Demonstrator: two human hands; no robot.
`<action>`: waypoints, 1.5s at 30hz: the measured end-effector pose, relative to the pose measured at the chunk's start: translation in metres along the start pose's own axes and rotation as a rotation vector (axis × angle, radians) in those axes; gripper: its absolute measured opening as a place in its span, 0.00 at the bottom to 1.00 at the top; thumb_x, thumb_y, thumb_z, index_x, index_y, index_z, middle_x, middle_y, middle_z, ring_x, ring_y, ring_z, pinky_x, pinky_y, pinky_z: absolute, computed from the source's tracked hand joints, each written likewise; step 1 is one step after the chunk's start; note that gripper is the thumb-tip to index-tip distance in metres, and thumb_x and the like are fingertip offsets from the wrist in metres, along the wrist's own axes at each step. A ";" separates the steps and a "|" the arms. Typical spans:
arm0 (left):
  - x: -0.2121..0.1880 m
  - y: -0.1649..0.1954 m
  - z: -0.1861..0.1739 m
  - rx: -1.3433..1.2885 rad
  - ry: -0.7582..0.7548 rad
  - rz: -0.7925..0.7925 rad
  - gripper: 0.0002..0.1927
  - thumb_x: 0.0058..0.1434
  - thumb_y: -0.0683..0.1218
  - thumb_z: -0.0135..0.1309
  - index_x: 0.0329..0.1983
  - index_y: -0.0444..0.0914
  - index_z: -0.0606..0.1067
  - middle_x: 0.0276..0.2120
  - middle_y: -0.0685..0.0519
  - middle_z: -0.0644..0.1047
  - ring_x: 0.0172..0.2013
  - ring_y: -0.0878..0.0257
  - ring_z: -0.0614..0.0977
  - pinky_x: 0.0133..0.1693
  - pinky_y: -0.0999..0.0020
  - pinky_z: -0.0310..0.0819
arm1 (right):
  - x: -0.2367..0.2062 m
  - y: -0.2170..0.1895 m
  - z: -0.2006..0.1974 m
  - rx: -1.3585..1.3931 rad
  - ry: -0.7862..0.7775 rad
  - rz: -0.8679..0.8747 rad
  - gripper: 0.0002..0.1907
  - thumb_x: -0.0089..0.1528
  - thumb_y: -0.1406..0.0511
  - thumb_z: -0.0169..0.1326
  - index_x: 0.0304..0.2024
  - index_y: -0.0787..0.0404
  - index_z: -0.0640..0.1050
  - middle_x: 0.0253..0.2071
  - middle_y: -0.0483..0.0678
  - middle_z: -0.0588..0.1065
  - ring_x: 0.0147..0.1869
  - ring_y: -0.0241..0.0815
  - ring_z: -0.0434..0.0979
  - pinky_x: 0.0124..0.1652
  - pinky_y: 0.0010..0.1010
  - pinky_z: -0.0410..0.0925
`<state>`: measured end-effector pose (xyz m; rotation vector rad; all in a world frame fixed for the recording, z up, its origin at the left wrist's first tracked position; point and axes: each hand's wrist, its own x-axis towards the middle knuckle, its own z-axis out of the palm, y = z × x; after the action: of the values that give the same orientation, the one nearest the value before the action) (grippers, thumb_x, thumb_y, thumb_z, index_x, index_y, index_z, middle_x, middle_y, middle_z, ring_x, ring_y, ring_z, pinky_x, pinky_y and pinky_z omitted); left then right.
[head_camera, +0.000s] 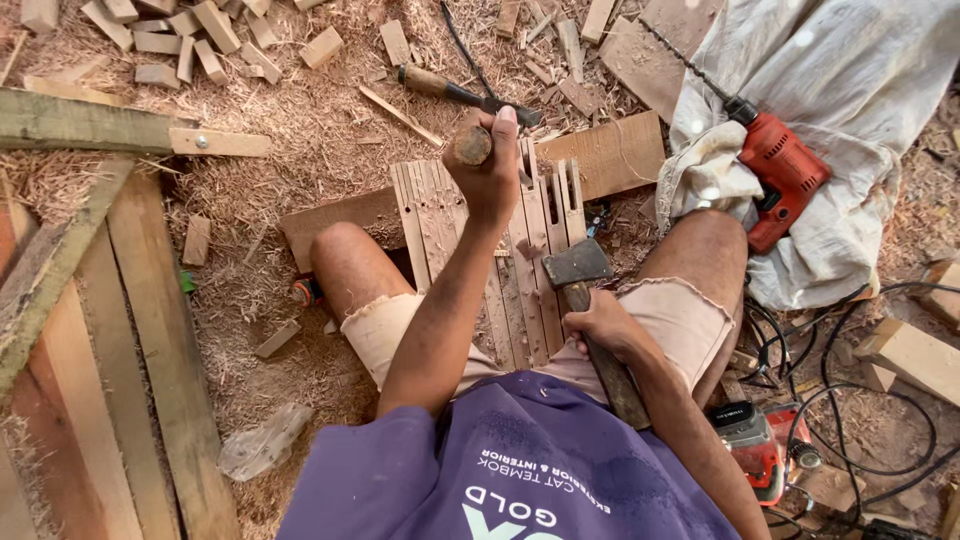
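Gripping a chisel (472, 146) upright in the closed left hand (488, 170) over a slotted board (520, 270) lying between the knees, clasping a hammer (590, 320) in the closed right hand (600, 325), beside a red drill (782, 170).

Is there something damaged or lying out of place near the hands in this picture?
The slotted board is broken along its far edge. A spare chisel lies loose in the shavings past the left hand, and cables are tangled beside the right hand.
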<state>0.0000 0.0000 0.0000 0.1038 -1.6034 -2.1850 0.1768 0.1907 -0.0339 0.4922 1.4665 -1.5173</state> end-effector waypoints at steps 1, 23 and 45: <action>-0.006 -0.013 -0.006 -0.032 -0.004 -0.004 0.14 0.72 0.40 0.55 0.28 0.38 0.70 0.19 0.60 0.71 0.19 0.73 0.70 0.20 0.75 0.60 | 0.003 0.006 0.005 -0.018 0.033 -0.021 0.06 0.56 0.75 0.55 0.27 0.71 0.70 0.16 0.48 0.70 0.15 0.38 0.70 0.15 0.32 0.64; -0.072 -0.047 -0.028 0.108 -0.481 0.393 0.03 0.63 0.34 0.58 0.38 0.33 0.76 0.30 0.46 0.81 0.29 0.59 0.84 0.28 0.68 0.80 | -0.100 -0.157 0.080 -1.219 0.742 -0.747 0.25 0.57 0.67 0.65 0.52 0.76 0.72 0.32 0.65 0.79 0.37 0.66 0.80 0.37 0.51 0.72; 0.051 -0.057 0.017 0.302 -0.254 -0.487 0.06 0.58 0.40 0.55 0.26 0.41 0.75 0.16 0.53 0.73 0.13 0.66 0.72 0.11 0.75 0.64 | -0.079 -0.113 0.007 -0.635 0.656 -0.511 0.20 0.56 0.68 0.56 0.50 0.71 0.74 0.24 0.59 0.77 0.24 0.50 0.80 0.25 0.41 0.73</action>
<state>-0.0680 0.0096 -0.0381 0.3512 -2.2407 -2.3547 0.1246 0.1936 0.0940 0.2329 2.6211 -1.1810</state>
